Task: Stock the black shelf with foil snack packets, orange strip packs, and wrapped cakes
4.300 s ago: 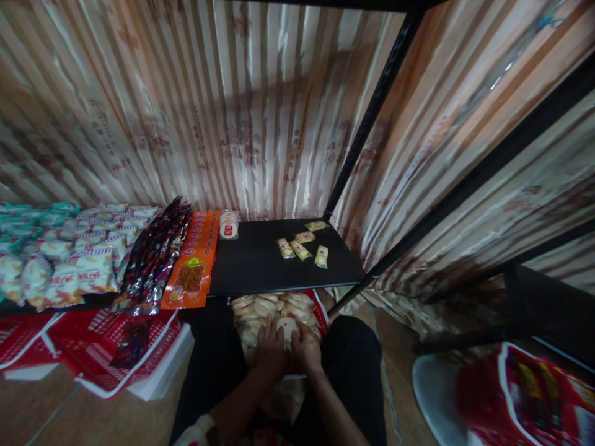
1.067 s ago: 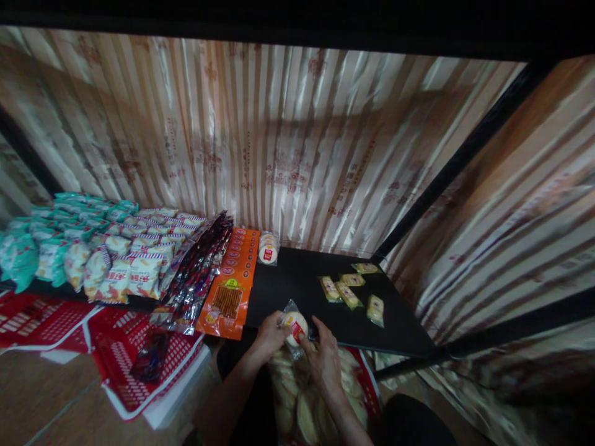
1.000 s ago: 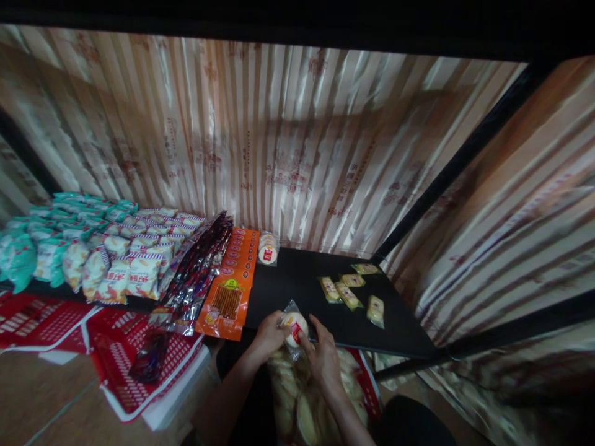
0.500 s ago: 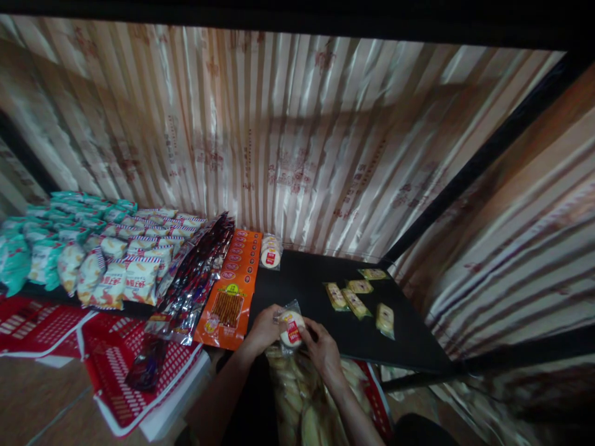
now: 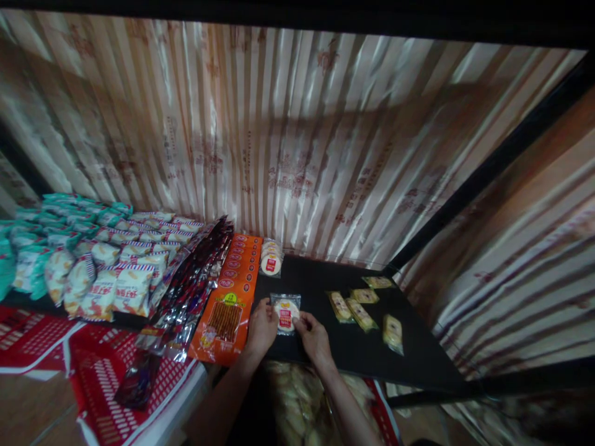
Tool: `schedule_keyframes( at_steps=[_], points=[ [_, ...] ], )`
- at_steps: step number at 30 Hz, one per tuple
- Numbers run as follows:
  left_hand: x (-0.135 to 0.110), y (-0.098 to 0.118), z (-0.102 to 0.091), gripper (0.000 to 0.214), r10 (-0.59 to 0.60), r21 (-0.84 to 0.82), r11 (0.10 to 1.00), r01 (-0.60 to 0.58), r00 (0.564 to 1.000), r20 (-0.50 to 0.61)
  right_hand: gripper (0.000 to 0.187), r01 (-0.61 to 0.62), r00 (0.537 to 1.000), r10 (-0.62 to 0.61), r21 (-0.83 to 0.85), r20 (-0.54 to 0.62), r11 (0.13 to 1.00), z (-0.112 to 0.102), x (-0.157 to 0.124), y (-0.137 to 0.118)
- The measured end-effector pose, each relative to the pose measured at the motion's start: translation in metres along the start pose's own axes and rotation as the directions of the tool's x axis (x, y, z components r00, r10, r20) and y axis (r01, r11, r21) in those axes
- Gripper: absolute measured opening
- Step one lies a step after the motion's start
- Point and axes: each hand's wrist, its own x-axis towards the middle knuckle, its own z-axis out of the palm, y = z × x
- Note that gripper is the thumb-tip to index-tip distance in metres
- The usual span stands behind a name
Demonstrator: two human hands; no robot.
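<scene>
Between my two hands is a clear-wrapped round white cracker pack point(image 5: 285, 314) with a red label, over the black shelf point(image 5: 316, 291). My left hand point(image 5: 263, 325) pinches its left edge, close to the orange pretzel-stick bags point(image 5: 225, 319). On its right edge, the fingers of my right hand point(image 5: 312, 334) are closed. Farther back, by the curtain, a small row of the same round cracker packs point(image 5: 271, 260) lies beside the orange bags. Several yellow wrapped snacks point(image 5: 357, 308) lie scattered to the right of my right hand.
To the left stand dark shiny packets point(image 5: 195, 279), white snack bags point(image 5: 132, 288) and teal bags point(image 5: 32, 266) in rows. Red baskets point(image 5: 111, 371) sit below the shelf edge. Below my hands is a bag of wrapped pale snacks point(image 5: 297, 396). Black frame posts point(image 5: 493, 167) border the shelf.
My hands have moved the round cracker pack slightly forward and left, off the shelf's front edge and over its surface. It now lies flatter and squarer to me.
</scene>
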Motion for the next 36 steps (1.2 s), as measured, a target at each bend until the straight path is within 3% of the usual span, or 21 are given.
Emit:
schedule_keyframes(
  at_steps=[3, 7, 12, 18, 36],
  points=[
    [0.002, -0.002, 0.005, 0.038, 0.08, 0.066, 0.995, -0.076, 0.995, -0.064, 0.032, -0.001, 1.0, 0.0, -0.049, -0.022, 0.999, 0.007, 0.014, -0.002],
    [0.003, 0.002, 0.006, 0.042, 0.13, 0.258, 0.962, -0.087, 0.98, -0.153, 0.031, -0.005, 0.999, 0.001, -0.073, -0.047, 0.997, 0.015, 0.034, -0.004],
    [0.005, 0.014, 0.006, 0.043, 0.142, 0.364, 0.925, -0.104, 0.986, -0.081, 0.029, -0.029, 0.998, 0.019, -0.14, -0.068, 0.99, 0.026, 0.054, -0.01],
    [0.019, 0.019, 0.009, 0.047, 0.098, 0.375, 0.923, -0.084, 0.995, -0.018, 0.028, -0.062, 0.995, 0.048, -0.179, -0.085, 0.982, 0.038, 0.072, -0.017],
    [0.05, 0.025, 0.006, 0.049, 0.126, 0.301, 0.947, -0.112, 0.992, -0.028, 0.023, -0.055, 0.996, 0.034, -0.262, -0.083, 0.964, 0.057, 0.104, -0.032]
  ],
)
